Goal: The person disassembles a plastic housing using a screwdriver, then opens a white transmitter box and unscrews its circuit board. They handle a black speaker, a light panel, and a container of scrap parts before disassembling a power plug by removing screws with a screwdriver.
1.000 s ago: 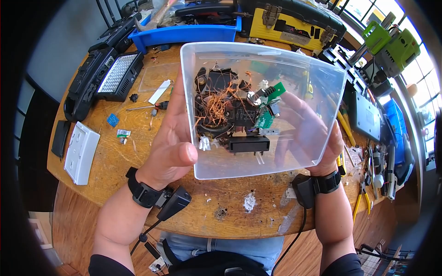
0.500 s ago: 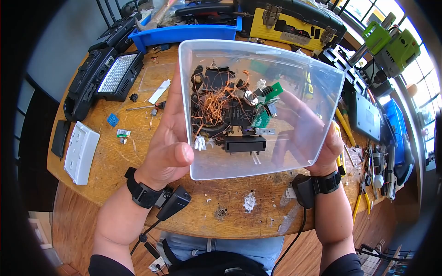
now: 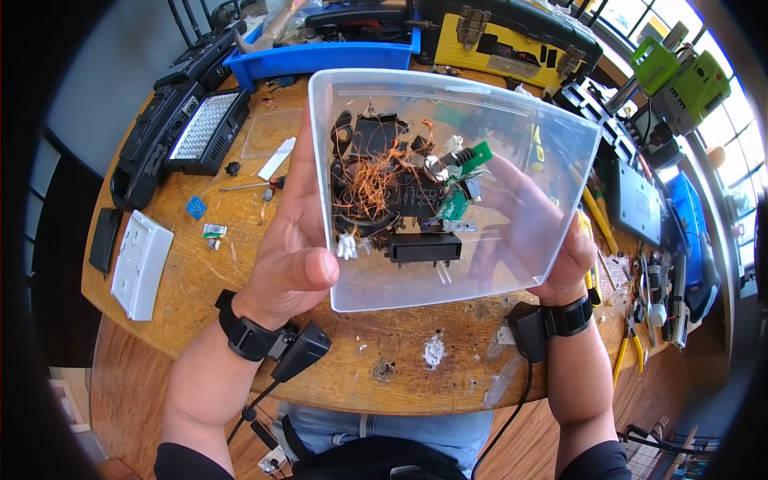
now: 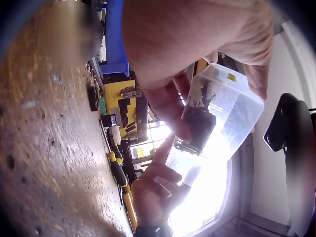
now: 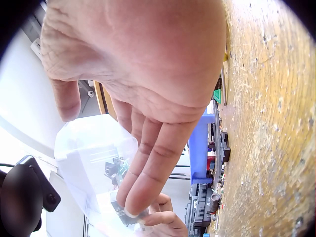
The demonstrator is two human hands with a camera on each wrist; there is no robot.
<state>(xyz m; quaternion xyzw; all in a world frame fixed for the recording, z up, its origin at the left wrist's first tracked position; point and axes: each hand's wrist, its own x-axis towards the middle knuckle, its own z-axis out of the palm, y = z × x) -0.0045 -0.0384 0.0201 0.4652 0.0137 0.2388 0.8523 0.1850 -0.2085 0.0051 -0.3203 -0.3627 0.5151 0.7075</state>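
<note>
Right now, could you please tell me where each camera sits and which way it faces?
Head: worn on the head, facing forward and down at the clear bin above the workbench; both forearms, left hand and right hand show.
Left wrist: on that wrist, facing past the left hand toward the bin; the right hand shows beyond.
Right wrist: on that wrist, facing past the right hand toward the bin; left fingers show.
Shared: both wrist views show the bin and blue tray.
</note>
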